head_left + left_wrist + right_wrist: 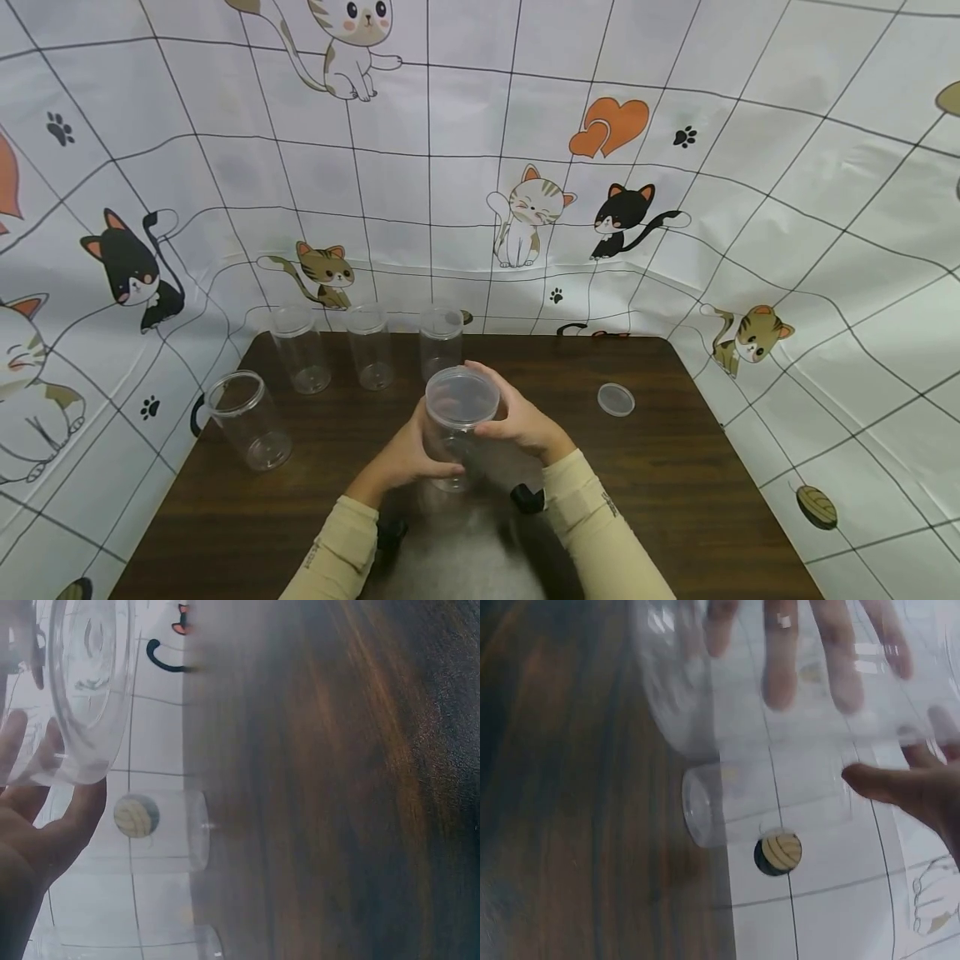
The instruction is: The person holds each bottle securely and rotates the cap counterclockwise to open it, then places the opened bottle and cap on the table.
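Both hands hold a clear plastic jar (455, 444) up in front of the body, over the near middle of the table. Its round translucent lid (462, 397) sits on top. My left hand (408, 452) grips the jar's side, thumb across the front; in the right wrist view its fingertips (780, 682) show through the clear wall. With thumb and fingers spread around the lid's rim, my right hand (522, 417) holds the top. The jar's bottom (94, 667) hangs above the tabletop in the left wrist view.
Three lidded clear jars (302, 354) stand in a row along the table's back edge. An uncapped jar (251, 425) stands at the left edge. One loose lid (616, 400) lies flat on the right of the dark wooden table (675, 500). A cat-print sheet (465, 192) surrounds the table.
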`<action>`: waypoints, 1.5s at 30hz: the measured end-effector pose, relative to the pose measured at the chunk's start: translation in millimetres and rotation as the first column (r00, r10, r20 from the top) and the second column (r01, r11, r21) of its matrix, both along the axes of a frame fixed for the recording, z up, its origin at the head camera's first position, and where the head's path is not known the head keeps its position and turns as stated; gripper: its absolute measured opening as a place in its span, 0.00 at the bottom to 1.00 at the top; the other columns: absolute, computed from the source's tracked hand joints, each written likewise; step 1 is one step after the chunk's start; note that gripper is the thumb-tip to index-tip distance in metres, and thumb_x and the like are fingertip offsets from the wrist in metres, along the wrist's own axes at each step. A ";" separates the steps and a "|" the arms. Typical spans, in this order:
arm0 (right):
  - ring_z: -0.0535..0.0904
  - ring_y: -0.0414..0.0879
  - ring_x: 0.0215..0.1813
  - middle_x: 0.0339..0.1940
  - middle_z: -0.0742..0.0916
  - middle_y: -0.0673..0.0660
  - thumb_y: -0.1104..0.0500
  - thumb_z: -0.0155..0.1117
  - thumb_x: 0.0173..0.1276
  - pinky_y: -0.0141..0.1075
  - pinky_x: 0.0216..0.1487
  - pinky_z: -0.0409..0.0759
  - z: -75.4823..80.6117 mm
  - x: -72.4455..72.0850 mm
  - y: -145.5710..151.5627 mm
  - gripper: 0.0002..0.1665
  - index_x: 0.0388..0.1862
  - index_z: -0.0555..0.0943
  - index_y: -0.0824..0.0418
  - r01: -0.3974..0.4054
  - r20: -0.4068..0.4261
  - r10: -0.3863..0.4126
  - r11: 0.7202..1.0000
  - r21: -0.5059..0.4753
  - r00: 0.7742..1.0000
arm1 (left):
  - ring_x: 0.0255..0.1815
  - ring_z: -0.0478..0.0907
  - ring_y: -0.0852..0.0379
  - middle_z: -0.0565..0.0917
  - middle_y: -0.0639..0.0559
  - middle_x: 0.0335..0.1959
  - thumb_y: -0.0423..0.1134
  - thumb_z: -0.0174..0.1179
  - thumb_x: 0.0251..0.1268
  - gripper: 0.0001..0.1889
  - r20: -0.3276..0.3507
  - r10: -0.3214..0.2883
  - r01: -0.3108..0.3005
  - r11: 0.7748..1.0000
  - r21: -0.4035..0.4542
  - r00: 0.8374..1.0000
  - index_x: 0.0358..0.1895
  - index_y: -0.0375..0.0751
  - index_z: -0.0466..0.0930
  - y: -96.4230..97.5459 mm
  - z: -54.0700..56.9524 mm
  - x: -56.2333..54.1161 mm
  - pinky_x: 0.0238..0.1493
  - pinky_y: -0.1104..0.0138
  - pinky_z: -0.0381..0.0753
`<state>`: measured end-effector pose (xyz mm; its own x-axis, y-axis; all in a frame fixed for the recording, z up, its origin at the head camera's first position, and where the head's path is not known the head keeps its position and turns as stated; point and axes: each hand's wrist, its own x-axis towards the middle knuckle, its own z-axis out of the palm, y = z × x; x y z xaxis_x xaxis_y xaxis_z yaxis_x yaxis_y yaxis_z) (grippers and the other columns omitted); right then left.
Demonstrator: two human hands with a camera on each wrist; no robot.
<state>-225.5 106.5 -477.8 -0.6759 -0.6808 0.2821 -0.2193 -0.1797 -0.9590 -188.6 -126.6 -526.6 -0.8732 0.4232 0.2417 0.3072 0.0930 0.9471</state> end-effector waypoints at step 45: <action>0.57 0.55 0.79 0.81 0.59 0.62 0.32 0.79 0.51 0.52 0.75 0.60 -4.4 1.4 -1.2 0.78 0.84 0.40 0.58 0.048 0.014 -0.049 0.996 0.072 0.999 | 0.71 0.66 0.42 0.67 0.40 0.71 0.35 0.84 0.41 0.62 -0.043 0.063 -0.063 0.998 -0.010 0.997 0.78 0.42 0.49 -10.1 -7.4 -0.8 0.70 0.60 0.67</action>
<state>-224.1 105.3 -482.1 -0.7123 -0.6655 0.2231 -0.2109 -0.1003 -0.9724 -189.4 -136.7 -534.0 -0.8872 0.3707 0.2745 0.3402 0.1239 0.9321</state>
